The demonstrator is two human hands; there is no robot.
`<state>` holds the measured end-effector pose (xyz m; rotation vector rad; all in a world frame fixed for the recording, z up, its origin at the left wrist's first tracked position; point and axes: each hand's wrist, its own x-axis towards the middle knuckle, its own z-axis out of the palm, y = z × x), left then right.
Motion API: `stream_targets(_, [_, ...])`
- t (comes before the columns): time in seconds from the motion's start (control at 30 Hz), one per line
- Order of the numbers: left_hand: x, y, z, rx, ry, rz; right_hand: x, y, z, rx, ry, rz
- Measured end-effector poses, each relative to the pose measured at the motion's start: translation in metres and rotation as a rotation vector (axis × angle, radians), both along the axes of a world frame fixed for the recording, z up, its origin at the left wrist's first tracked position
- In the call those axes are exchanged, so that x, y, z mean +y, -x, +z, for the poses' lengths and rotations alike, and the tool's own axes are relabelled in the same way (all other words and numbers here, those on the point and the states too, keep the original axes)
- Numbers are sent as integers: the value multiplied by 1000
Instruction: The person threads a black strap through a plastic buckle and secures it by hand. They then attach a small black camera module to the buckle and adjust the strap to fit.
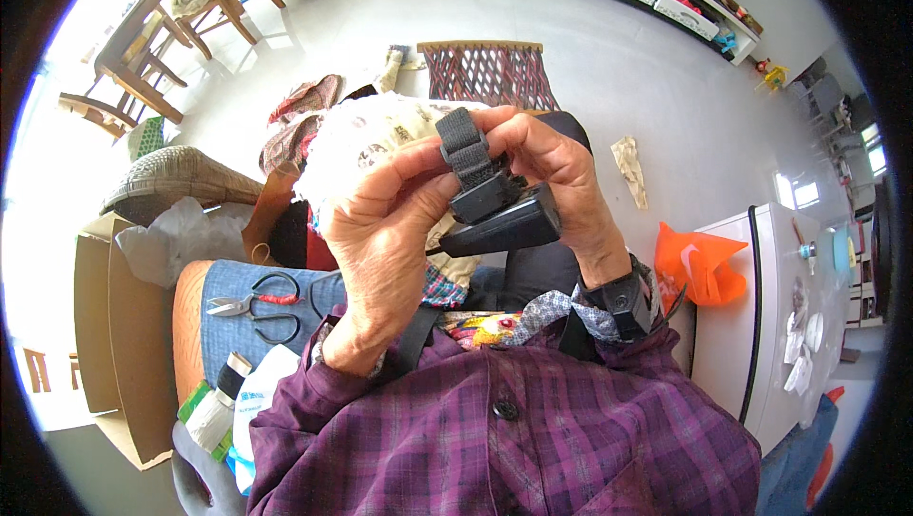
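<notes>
Both hands are raised in front of my chest around a black webbing strap [463,147] with a plastic buckle. Attached below the strap is a black box-like device [504,223]. My left hand [385,216] pinches the strap's left side between thumb and fingers. My right hand [552,159] is closed on the strap's right side near its top, with the device beside its palm; some of its fingertips are hidden. A similar black device [626,305] is strapped on my right wrist. Pale patterned cloth [357,131] lies beyond my left hand.
Scissors [252,307] with black and red handles lie on blue denim at my left, beside a cardboard box [100,326]. A woven stool [490,74] stands ahead. At my right are an orange bag [699,264] and a white cabinet [728,335]. A scrap of cloth [630,172] lies on the floor.
</notes>
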<state>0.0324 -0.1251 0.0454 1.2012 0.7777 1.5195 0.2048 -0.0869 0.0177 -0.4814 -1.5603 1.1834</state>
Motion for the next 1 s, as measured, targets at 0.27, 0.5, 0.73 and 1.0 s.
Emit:
stream_targets(0.27, [10, 5, -17, -295, 270, -216, -1, -14, 5, 76, 148, -26])
stream_targets(0.5, [13, 2, -37, -325, 316, -232, -13, -12, 12, -133, 330, -104])
stream_targets(0.73, [18, 1, -42, 26, 70, -159, -14, -9, 15, -37, 461, -126])
stream_targets(1.0, [16, 1, -37, 314, -250, -53, -15, -11, 16, 74, 488, -140])
